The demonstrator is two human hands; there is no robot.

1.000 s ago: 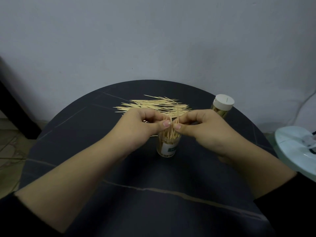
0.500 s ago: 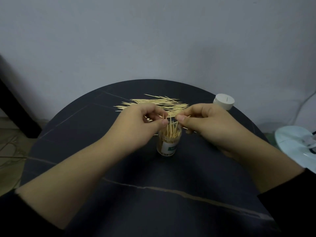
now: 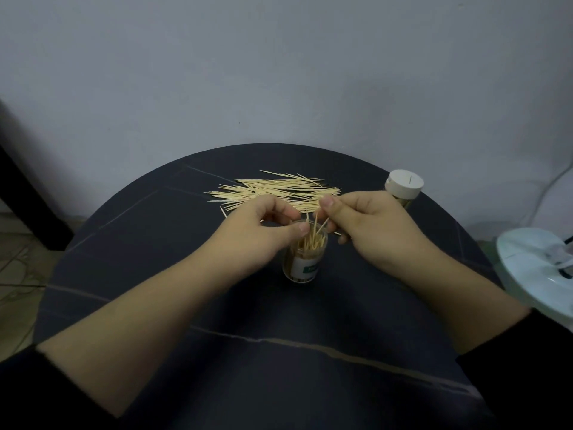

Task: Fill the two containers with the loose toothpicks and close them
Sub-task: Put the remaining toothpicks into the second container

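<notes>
At the jar point(image 3: 305, 259): bundle point(image 3: 311, 240) has dropped inside, tips poking out.
Left hand point(image 3: 257, 231): curled, thumb at rim, grip unclear.
Right hand point(image 3: 372, 225): lifted off, grip unclear.
Pile point(image 3: 279, 190): plenty left.

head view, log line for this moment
open toothpick jar: upright, part-filled; left hand: thumb at rim; right hand: grip unclear; loose toothpicks: piled behind; capped jar: far right

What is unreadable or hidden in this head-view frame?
Head view:
- Capped container: lower body behind the right hand; fill unknown.
- Open container label: too small, blurred.
- Left hand: curled fingers hide whether it pinches toothpicks.
- Pale object: cut by the right edge.
</notes>
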